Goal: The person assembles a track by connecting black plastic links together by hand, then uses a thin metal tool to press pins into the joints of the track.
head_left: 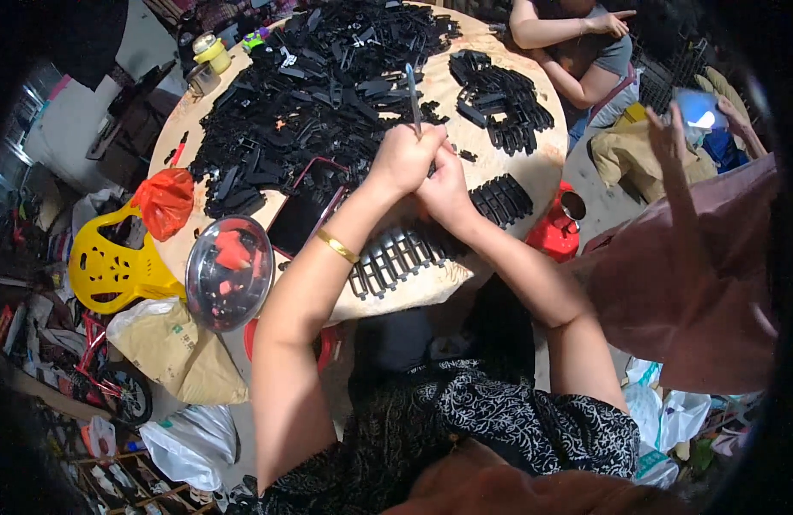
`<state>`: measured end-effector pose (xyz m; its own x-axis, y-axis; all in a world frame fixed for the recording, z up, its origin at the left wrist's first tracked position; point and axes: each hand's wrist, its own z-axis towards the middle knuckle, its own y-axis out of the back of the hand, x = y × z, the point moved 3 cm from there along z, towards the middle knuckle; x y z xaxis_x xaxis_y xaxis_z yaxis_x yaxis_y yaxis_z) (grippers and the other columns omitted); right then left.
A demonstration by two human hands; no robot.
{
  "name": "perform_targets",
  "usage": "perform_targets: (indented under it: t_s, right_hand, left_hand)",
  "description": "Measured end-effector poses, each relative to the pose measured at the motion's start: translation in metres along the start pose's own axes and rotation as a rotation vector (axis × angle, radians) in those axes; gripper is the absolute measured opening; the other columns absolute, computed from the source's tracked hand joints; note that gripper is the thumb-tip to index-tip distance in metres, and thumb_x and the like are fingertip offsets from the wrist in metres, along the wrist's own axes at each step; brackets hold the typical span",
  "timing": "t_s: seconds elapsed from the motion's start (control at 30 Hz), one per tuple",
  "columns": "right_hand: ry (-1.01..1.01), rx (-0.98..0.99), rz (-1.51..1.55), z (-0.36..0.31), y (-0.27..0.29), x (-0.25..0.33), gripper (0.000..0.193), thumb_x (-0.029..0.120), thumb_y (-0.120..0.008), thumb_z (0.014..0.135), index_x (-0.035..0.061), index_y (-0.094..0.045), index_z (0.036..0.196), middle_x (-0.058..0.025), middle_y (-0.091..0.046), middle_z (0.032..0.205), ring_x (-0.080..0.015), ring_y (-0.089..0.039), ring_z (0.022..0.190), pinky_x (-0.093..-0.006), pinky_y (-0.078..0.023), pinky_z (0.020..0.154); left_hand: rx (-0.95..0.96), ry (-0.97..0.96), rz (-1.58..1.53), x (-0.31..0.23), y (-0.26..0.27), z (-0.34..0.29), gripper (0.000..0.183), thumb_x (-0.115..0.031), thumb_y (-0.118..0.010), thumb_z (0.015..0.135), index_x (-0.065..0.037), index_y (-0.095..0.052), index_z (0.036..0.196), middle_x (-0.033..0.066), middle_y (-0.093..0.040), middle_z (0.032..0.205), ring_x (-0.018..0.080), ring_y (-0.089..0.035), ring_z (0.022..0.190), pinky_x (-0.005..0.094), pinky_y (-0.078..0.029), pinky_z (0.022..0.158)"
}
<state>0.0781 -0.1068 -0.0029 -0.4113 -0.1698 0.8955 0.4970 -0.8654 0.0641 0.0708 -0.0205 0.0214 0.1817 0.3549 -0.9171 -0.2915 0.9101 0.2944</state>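
Note:
My left hand [403, 160], on the arm with a gold bangle, is closed around a slim silver rod [414, 99] with a bluish tip; I cannot tell whether it is a pen or a small tool. It points up and away. My right hand [444, 187] is pressed against the left one, its fingers curled and partly hidden, so what it holds does not show. Below my wrists lies a row of black plastic clips [396, 257] near the table's front edge. Another black row [501, 200] lies right of my right wrist. A large heap of black plastic parts [328, 94] spreads beyond my hands.
On the round table [431, 296] are a smaller black pile [504, 99], a red-edged phone or tablet [302, 215], a clear bowl with red pieces [231, 273] and a red bag [165, 204]. A yellow stool [113, 262] stands left. Two people sit at the right, near a red flask [555, 227].

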Motion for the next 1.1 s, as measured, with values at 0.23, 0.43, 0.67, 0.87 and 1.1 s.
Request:
perform_targets:
  t_s: [0.23, 0.43, 0.67, 0.87, 1.1]
  right_hand:
    - [0.176, -0.030, -0.138, -0.007, -0.007, 0.017, 0.026, 0.012, -0.061, 0.074, -0.0019, -0.056, 0.095, -0.0089, -0.057, 0.092, -0.0147, -0.052, 0.090, -0.0285, -0.043, 0.078]
    - [0.127, -0.002, -0.058, -0.007, -0.012, 0.002, 0.024, 0.012, -0.062, 0.074, -0.0016, -0.056, 0.093, -0.0080, -0.060, 0.083, -0.0146, -0.057, 0.077, -0.0278, -0.046, 0.068]
    - [0.120, -0.036, 0.069, -0.005, -0.026, 0.004, 0.019, 0.011, -0.060, 0.076, -0.0015, -0.055, 0.089, -0.0077, -0.058, 0.081, -0.0130, -0.057, 0.072, -0.0254, -0.046, 0.063]
    - [0.199, -0.059, 0.032, -0.006, -0.025, -0.006, 0.030, 0.014, -0.063, 0.074, -0.0021, -0.055, 0.098, -0.0101, -0.059, 0.088, -0.0163, -0.056, 0.085, -0.0290, -0.044, 0.075]
    - [0.270, 0.057, -0.111, -0.001, -0.035, 0.007, 0.029, 0.015, -0.064, 0.073, 0.0001, -0.057, 0.097, -0.0111, -0.060, 0.092, -0.0169, -0.057, 0.089, -0.0290, -0.044, 0.077]
  left_hand:
    - [-0.022, -0.087, -0.042, -0.010, 0.007, -0.016, 0.035, -0.027, -0.048, 0.081, 0.002, -0.063, 0.067, 0.0157, -0.061, 0.061, 0.0222, -0.059, 0.056, 0.0328, -0.044, 0.055]
    - [-0.033, -0.033, -0.027, 0.003, 0.009, -0.017, 0.033, -0.023, -0.047, 0.084, 0.001, -0.062, 0.068, 0.0034, -0.058, 0.062, 0.0100, -0.051, 0.058, 0.0256, -0.042, 0.055]
    - [-0.038, 0.011, 0.018, 0.001, 0.022, -0.017, 0.036, -0.030, -0.049, 0.080, 0.000, -0.064, 0.068, 0.0173, -0.061, 0.062, 0.0272, -0.062, 0.061, 0.0349, -0.046, 0.058]
    - [-0.055, -0.047, 0.065, -0.009, 0.017, -0.022, 0.034, -0.025, -0.047, 0.083, 0.002, -0.062, 0.067, 0.0056, -0.057, 0.059, 0.0106, -0.052, 0.056, 0.0268, -0.042, 0.054]
    - [-0.119, -0.042, -0.078, 0.000, 0.035, -0.032, 0.034, -0.025, -0.047, 0.085, 0.001, -0.062, 0.069, 0.0016, -0.057, 0.061, 0.0092, -0.049, 0.057, 0.0240, -0.040, 0.055]
